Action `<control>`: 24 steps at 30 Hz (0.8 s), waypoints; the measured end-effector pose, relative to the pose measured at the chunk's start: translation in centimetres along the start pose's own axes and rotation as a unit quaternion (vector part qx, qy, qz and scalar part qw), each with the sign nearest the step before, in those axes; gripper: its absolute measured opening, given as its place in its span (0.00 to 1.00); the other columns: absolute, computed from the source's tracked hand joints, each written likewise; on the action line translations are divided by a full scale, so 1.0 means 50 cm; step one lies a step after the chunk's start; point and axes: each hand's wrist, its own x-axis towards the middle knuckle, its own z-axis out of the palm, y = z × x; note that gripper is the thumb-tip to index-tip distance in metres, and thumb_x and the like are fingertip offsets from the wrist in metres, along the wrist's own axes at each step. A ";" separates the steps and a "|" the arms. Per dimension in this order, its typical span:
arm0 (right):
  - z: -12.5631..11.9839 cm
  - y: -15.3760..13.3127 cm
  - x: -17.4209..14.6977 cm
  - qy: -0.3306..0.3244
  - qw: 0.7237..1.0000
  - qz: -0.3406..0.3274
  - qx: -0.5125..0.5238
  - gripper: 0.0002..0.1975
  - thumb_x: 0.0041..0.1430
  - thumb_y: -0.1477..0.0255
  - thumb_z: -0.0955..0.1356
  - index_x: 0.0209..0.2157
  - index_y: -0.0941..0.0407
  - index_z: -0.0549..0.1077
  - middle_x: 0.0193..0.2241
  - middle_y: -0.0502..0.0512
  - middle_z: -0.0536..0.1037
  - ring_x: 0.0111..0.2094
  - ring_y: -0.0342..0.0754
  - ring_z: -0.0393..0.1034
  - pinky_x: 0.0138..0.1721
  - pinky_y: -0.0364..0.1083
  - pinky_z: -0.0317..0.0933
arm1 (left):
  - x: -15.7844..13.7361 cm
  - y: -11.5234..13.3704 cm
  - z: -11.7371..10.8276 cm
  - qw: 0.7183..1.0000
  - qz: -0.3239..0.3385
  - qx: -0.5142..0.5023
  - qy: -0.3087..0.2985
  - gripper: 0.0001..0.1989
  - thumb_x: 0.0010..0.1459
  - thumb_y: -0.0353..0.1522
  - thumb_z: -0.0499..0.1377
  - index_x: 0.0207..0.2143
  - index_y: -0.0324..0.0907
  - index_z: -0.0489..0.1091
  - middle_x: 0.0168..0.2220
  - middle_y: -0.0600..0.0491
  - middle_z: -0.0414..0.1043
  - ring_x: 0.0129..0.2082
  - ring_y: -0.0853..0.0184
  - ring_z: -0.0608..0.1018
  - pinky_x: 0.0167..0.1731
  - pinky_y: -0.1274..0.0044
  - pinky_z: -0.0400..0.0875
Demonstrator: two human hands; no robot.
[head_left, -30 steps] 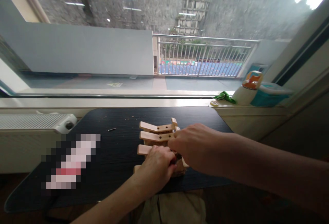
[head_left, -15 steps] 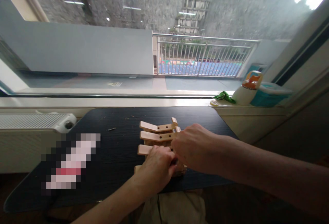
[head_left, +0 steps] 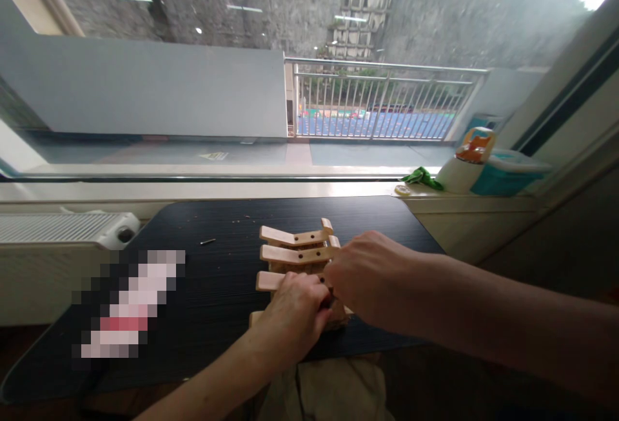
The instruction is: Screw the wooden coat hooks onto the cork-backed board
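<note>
Fingers of my L hand (head_left: 298,298) are curled down over the wooden rack (head_left: 285,255), clamped on it around the 3rd slat (head_left: 267,281) from the far end. Fingers of my R hand (head_left: 362,265) are bunched near the R ends of the slats (head_left: 276,235); the tips are hidden, so can't tell if they're pinching smth or just pressing.

The rack's mid-desk, toward my side: pale bent slats w/ dark holes (head_left: 300,256) up top, a brown lower part (head_left: 337,322) under them. Prob. light & stiff, not v. fragile, a bit slick where the wood's smooth. Best hold IMO: the lower part, or a slat close to its holes, b/c the free L ends would prob. tip the whole thing.

Further out on the black desk (head_left: 220,305): small metal pin (head_left: 207,241) well to the L, few crumbs (head_left: 247,216) beyond it, plus a blurred-out patch (head_left: 133,305), can't ID. Past that, the sill (head_left: 290,190) w/ green cloth (head_left: 422,178), white bottle (head_left: 454,177) & teal box (head_left: 505,176); radiator (head_left: 53,231) on far L.
</note>
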 end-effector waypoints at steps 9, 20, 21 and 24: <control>-0.011 0.003 -0.008 0.004 1.000 0.014 -0.010 0.05 0.50 0.74 0.67 0.29 0.59 0.75 0.24 0.58 0.77 0.29 0.50 0.72 0.26 0.43 0.55 | 0.000 -0.006 -0.005 1.000 -0.010 -0.003 -0.021 0.04 0.49 0.32 0.59 0.24 0.41 0.69 0.28 0.55 0.72 0.31 0.68 0.72 0.31 0.78 0.61; -0.030 0.000 -0.027 -0.030 0.999 0.032 -0.015 0.05 0.50 0.73 0.68 0.30 0.58 0.76 0.25 0.58 0.78 0.30 0.51 0.73 0.24 0.43 0.53 | -0.005 -0.007 0.000 1.000 -0.006 0.002 -0.016 0.06 0.49 0.35 0.60 0.29 0.42 0.68 0.33 0.54 0.71 0.35 0.65 0.71 0.34 0.76 0.63; -0.030 0.000 -0.027 -0.033 0.999 0.031 -0.013 0.06 0.50 0.73 0.68 0.30 0.58 0.76 0.26 0.59 0.78 0.31 0.51 0.73 0.24 0.43 0.53 | -0.004 -0.007 -0.001 1.000 -0.005 0.000 -0.019 0.07 0.49 0.36 0.60 0.29 0.42 0.68 0.33 0.54 0.71 0.35 0.64 0.72 0.34 0.76 0.63; -0.028 -0.001 -0.026 -0.029 0.999 0.032 -0.002 0.06 0.51 0.74 0.67 0.30 0.59 0.77 0.25 0.59 0.77 0.31 0.51 0.73 0.25 0.42 0.54 | -0.003 -0.008 -0.001 1.000 -0.008 -0.006 -0.026 0.07 0.50 0.36 0.60 0.30 0.42 0.68 0.34 0.52 0.71 0.36 0.64 0.72 0.37 0.75 0.64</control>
